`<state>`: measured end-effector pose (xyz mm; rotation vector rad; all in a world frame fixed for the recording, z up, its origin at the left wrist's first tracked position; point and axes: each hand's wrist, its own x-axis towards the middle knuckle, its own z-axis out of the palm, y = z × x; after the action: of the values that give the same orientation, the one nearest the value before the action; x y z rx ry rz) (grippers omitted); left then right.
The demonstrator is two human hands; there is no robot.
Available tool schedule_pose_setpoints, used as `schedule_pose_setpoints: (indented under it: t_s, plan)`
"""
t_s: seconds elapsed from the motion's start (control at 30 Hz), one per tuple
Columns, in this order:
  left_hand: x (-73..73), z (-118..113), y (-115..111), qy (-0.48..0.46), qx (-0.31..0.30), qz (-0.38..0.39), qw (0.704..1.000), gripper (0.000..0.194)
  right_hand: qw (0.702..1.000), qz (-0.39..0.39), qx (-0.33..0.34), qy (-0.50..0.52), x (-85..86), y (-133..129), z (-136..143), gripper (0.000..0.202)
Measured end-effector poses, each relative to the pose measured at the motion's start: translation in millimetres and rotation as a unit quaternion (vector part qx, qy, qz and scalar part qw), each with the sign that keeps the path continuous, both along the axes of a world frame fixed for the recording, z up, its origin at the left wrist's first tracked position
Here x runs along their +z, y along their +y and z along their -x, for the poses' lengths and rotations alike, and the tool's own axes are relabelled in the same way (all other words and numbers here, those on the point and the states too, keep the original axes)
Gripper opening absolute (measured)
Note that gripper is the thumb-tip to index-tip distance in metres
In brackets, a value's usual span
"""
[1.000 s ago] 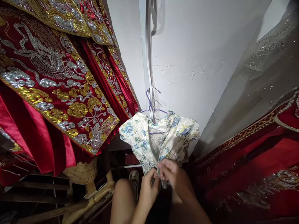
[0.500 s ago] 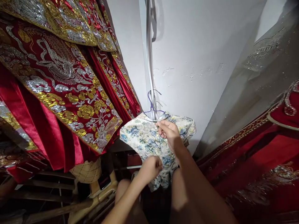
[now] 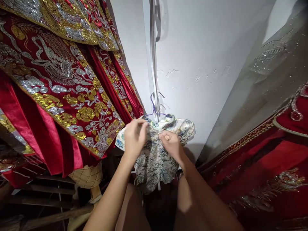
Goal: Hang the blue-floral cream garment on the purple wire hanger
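A short-sleeved floral shirt (image 3: 154,163), cream with blue and green flowers, hangs in front of me on a thin purple hanger (image 3: 154,107). Its lower part is swinging and smeared. My right hand (image 3: 171,142) pinches the shirt's front edge just below the collar. Over the shirt's left shoulder is my left hand (image 3: 136,133), thumb and bent fingers apart, slightly blurred. I see nothing held in it, and cannot tell whether it touches the cloth.
Red garments with gold and silver embroidery (image 3: 79,96) hang at left. More red beaded cloth (image 3: 264,160) fills the right. A white pole (image 3: 151,48) runs down the pale wall (image 3: 197,48). At lower left stands wooden furniture (image 3: 60,192) beside a quilted cream thing (image 3: 88,176).
My left hand has risen from the shirt's lower front to its left shoulder, its fingers parting. My right hand stays at the collar, slightly lower. The shirt has shifted left and its hem swings.
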<state>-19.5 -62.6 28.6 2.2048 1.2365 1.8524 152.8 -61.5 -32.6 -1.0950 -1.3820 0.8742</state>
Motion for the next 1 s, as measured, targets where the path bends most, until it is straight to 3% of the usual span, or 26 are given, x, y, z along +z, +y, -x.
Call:
schedule_pose_setpoints:
  t_s: [0.07, 0.1, 0.17, 0.2, 0.3, 0.43, 0.5, 0.57, 0.67, 0.73, 0.8, 0.87, 0.93, 1.0]
  plan:
    - [-3.6, 21, 11, -0.17, 0.035, 0.015, 0.985, 0.004, 1.0, 0.011, 0.022, -0.018, -11.9, -2, -2, 0.029]
    - [-7.9, 32, 18, -0.28, 0.031, 0.043, 0.959, 0.003, 0.999, 0.013, 0.038, -0.016, -15.9, -4, -3, 0.03]
    - [-23.3, 49, 34, -0.493, 0.0, 0.125, 0.861, 0.01, 0.998, 0.022, 0.063, -0.006, -20.3, -12, -4, 0.028]
    - [-34.5, 55, 41, -0.547, -0.006, 0.159, 0.822, 0.016, 0.997, 0.027, 0.07, 0.0, -21.3, -17, -4, 0.027]
    - [-77.4, 54, 54, -0.608, 0.0, 0.237, 0.758, 0.026, 0.994, 0.042, 0.097, 0.013, -24.7, -30, -1, 0.021]
    - [-134.7, 30, 41, -0.635, -0.023, 0.35, 0.688, 0.025, 0.991, 0.069, 0.107, 0.043, -44.9, -48, -4, 0.021]
    - [-154.0, 16, 26, -0.638, -0.039, 0.385, 0.666, 0.024, 0.99, 0.096, 0.078, 0.06, -63.4, -57, -12, 0.023]
    - [-163.3, 5, 11, -0.637, -0.054, 0.403, 0.655, 0.02, 0.988, 0.13, 0.061, 0.063, -83.3, -63, -22, 0.024]
    - [-157.5, -9, -7, -0.634, -0.093, 0.392, 0.66, 0.01, 0.984, 0.165, 0.059, 0.038, -103.6, -65, -34, 0.031]
    - [-143.4, -19, -19, -0.59, -0.159, 0.371, 0.7, 0.022, 0.989, 0.144, 0.017, 0.033, -106.8, -59, -35, 0.038]
    - [-125.5, -31, -33, -0.481, -0.23, 0.366, 0.762, 0.033, 0.991, 0.122, -0.013, 0.056, -104.3, -50, -32, 0.053]
    - [-107.5, -42, -50, -0.336, -0.275, 0.374, 0.82, 0.033, 0.984, 0.141, 0.023, 0.105, -100.5, -42, -27, 0.066]
    - [-91.4, -51, -68, -0.194, -0.296, 0.364, 0.861, 0.027, 0.971, 0.167, 0.065, 0.156, -98.1, -38, -22, 0.064]
    - [-78.2, -53, -82, -0.076, -0.313, 0.343, 0.882, 0.021, 0.966, 0.163, 0.066, 0.188, -95.9, -38, -19, 0.052]
